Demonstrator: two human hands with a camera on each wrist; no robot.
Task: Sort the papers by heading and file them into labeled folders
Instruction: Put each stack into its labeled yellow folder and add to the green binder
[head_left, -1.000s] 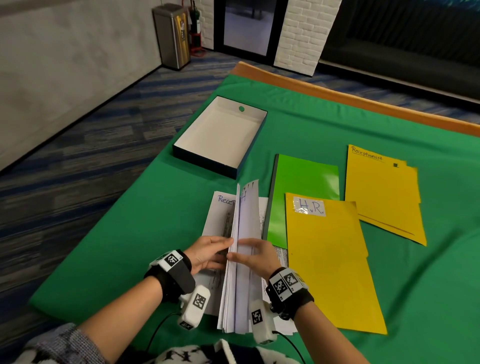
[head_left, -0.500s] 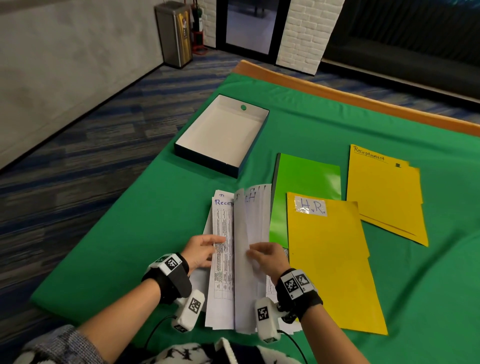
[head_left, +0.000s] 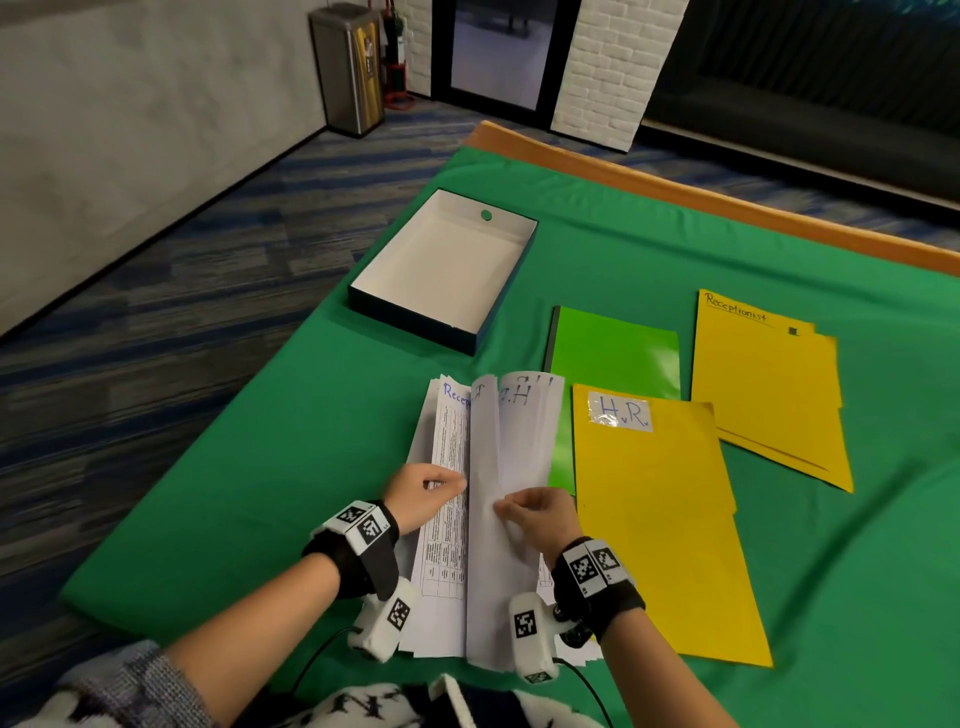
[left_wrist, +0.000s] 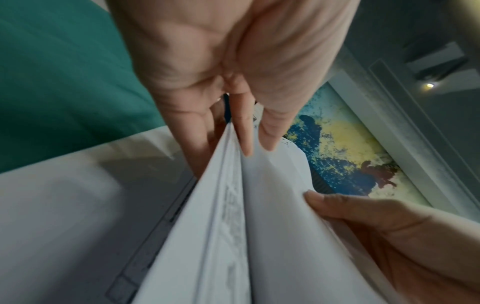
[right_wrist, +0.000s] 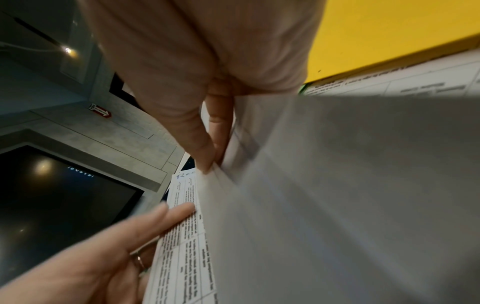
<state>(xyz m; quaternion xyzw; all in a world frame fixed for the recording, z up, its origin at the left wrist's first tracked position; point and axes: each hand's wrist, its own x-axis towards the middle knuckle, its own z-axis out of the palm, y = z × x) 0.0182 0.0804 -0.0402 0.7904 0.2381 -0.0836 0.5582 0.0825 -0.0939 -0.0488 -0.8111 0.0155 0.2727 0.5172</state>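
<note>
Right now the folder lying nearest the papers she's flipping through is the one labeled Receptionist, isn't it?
Not quite. In the head view the yellow folder nearest the papers is labeled H.R.; the Receptionist folder lies farther right. Both hands, left and right, are flipping the sheets.

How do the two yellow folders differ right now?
The H.R. folder has a taped white label; the Receptionist folder has its name written straight on the cover. The H.R. folder lies nearer the person, overlapping the green folder; the Receptionist folder lies farther right, touching neither. Both are yellow, closed and flat.
</note>
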